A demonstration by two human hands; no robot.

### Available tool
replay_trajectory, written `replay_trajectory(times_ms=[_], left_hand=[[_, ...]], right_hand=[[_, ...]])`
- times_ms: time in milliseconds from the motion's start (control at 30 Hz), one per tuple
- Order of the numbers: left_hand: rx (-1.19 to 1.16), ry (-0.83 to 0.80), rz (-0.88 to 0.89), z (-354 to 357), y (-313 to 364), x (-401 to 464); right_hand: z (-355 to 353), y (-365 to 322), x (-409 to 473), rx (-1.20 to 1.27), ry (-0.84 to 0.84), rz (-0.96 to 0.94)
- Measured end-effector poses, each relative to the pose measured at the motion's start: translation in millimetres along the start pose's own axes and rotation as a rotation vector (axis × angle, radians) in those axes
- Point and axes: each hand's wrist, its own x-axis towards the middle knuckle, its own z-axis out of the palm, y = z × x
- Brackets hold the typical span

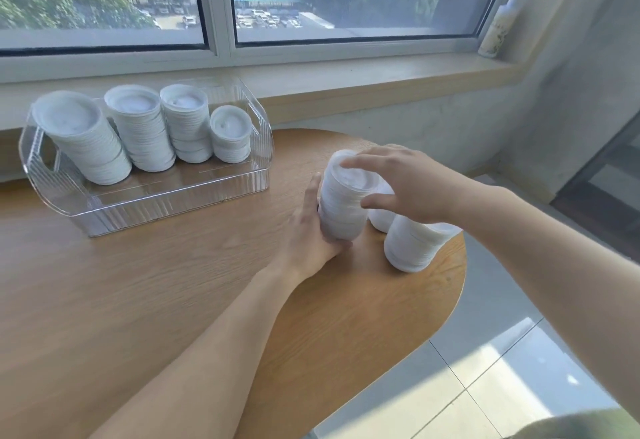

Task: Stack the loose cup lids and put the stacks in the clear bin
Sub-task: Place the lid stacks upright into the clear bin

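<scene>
Gripping one lid stack point(341, 196) near the tabletop's point(173, 283) right edge, our left hand point(311, 231) cupped its side while our right hand point(405, 186) spread loosely over its top

White lid stacks point(341, 196), translucent rims. Clear bin point(173, 196) with fine vertical ribbing along walls (no tint). Light oak-brown bench point(173, 283), wavy wood grain. Pale beige windowsill point(381, 82). White window frame point(221, 23), black seal edging. Cream bottle point(498, 23) with faint greenish print. Grey floor tiles point(485, 386), thin dark grout lines.
</scene>
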Motion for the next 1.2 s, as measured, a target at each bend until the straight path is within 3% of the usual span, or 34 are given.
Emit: replay_trajectory(times_ms=[633, 900, 1200], left_hand=[[0.164, 0.257, 0.076, -175, -12, 28], [0.15, 0.258, 0.024, -195, -45, 71], [0.078, 0.114, -0.074, -180, -69, 92]], right_hand=[[-55, -106, 111, 0.06, 0.174, -0.184], [-35, -111, 176, 0.055, 0.184, -0.195], [7, -90, 199, 0.045, 0.176, -0.194]])
